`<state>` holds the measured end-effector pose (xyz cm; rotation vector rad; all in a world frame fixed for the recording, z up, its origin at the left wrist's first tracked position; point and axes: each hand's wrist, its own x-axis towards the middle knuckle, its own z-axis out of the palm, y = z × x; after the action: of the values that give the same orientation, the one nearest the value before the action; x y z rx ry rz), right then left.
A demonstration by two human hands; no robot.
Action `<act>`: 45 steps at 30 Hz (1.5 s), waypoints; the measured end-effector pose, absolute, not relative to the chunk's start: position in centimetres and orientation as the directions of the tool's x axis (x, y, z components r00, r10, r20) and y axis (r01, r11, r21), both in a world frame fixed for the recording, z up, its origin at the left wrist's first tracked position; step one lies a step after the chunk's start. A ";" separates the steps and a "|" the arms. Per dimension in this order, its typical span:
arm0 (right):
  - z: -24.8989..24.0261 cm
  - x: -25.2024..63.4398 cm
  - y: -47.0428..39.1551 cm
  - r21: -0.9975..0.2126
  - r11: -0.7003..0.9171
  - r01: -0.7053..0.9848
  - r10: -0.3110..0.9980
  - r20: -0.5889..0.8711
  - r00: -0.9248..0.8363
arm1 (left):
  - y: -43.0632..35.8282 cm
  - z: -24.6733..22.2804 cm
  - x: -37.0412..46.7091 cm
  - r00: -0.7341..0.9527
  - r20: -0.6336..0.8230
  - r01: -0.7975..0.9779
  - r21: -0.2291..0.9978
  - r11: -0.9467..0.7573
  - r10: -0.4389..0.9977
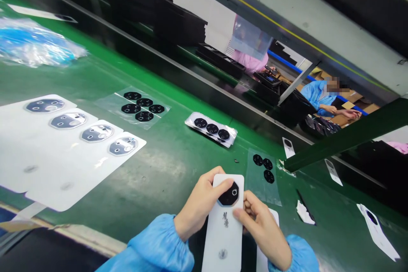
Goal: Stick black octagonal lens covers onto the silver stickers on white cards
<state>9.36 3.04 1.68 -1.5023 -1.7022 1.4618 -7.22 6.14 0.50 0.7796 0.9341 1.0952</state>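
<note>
the white panel (223,238) points its dark, many-sided disc (228,193) to the far side, its long axis running near to far (a slight lean), at the near edge of the scene. it looks smooth and flat, with rounded corners. the left hand (204,202) grips its left edge, thumb on the disc; the right hand (263,229) pinches its right edge.

The plastic-wrapped blue bundle (35,42) is cut off by the left edge.
</note>
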 end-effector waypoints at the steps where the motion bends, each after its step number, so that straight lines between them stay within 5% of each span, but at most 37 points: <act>1: 1.7 9.3 2.9 -0.892 -0.162 0.421 0.894 -0.313 -0.319 | 6.2 0.6 -7.3 0.133 -0.230 -0.395 0.880 0.264 0.964; 10: 2.6 8.8 1.9 -0.826 -0.045 0.561 0.934 -0.234 -0.270 | 7.0 0.4 -8.5 0.165 -0.218 -0.435 0.859 0.270 0.962; 17: 3.4 9.1 3.0 -0.910 -0.174 0.375 0.904 -0.299 -0.306 | 7.4 0.0 -8.9 0.153 -0.198 -0.432 0.868 0.246 0.968; 20: 4.2 10.8 7.4 -0.931 -0.191 0.312 0.964 -0.238 -0.120 | 7.7 -0.4 -9.0 0.030 -0.174 -0.350 0.921 0.173 0.984; 23: 4.2 12.9 14.5 -0.924 -0.167 0.343 0.986 -0.150 0.078 | 7.3 -0.9 -8.4 -0.037 -0.031 -0.077 0.997 0.028 0.999; 27: 2.8 14.7 23.6 -0.870 -0.233 0.435 0.965 -0.150 0.217 | 5.4 -1.5 -6.3 0.378 0.198 0.256 0.916 -0.308 0.904; 30: 1.6 14.8 28.0 -0.825 -0.250 0.506 0.964 -0.165 0.208 | 4.0 -2.0 -3.7 0.636 0.165 0.362 0.799 -0.481 0.753; 40: 0.7 20.2 26.8 -0.520 -0.082 0.850 0.988 -0.152 0.003 | 3.4 -4.1 1.4 0.756 0.229 0.392 0.592 -0.704 0.613; 45: -1.3 21.7 22.2 -0.349 0.040 0.936 0.960 -0.245 -0.132 | 3.6 -2.2 0.8 0.816 0.124 0.415 0.554 -0.721 0.565</act>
<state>21.73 22.19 -1.26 -2.0315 -2.2238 0.6697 0.78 3.62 -2.23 2.4823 0.7240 0.3884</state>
